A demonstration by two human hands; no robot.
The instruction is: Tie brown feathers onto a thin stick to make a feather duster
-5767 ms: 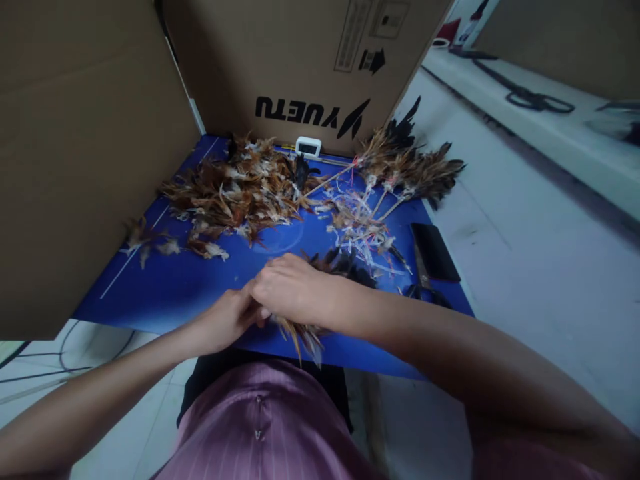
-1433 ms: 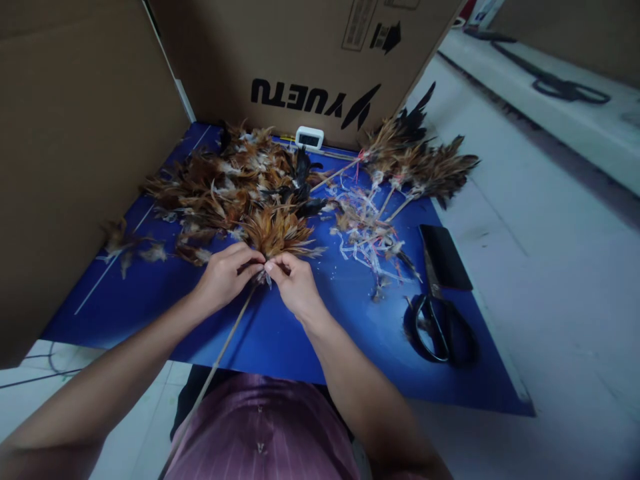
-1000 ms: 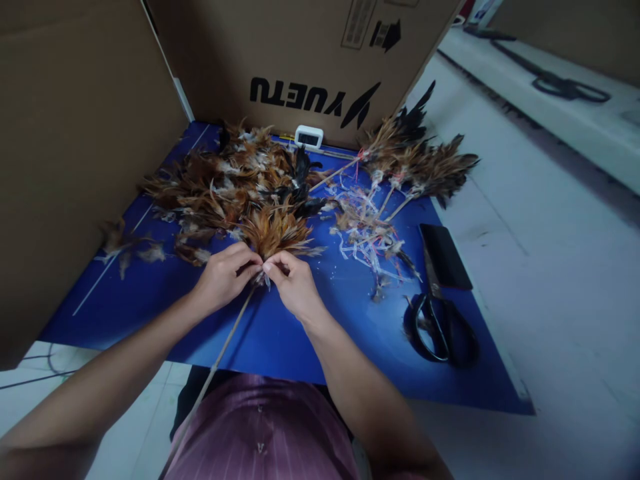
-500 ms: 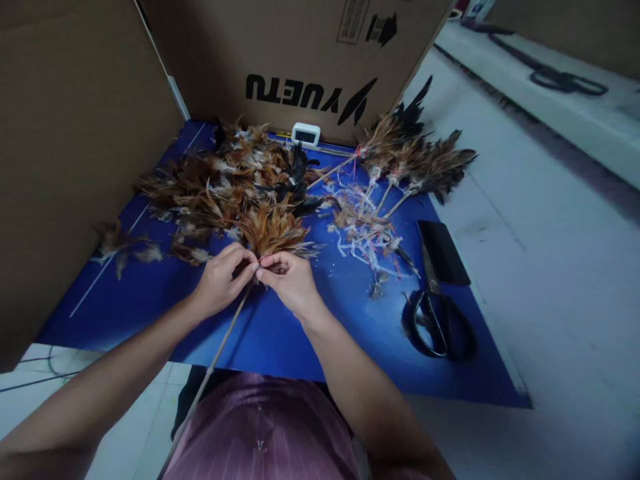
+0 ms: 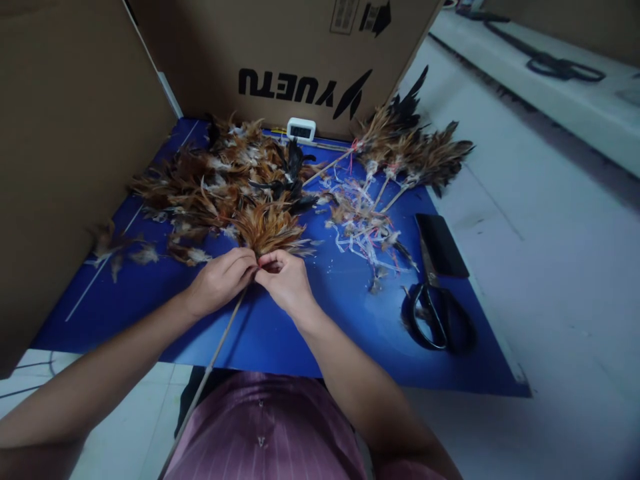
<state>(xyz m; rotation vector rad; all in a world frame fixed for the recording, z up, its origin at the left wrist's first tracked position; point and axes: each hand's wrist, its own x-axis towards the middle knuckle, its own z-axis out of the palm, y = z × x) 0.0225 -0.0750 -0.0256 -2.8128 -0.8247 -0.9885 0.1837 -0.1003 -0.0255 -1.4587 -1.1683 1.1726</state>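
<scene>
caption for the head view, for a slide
Both hands, left hand and right hand, pinch a feather bunch at the tip of a thin stick over a blue mat, scissors nearby.

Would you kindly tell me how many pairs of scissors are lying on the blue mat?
1: the black scissors lie near the blue mat's right edge, right of both hands.

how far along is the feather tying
Done: a few tied feather sticks lie at the far right. In hand: left hand and right hand pinch a feather bunch onto a stick. Left: a loose feather pile.
</scene>
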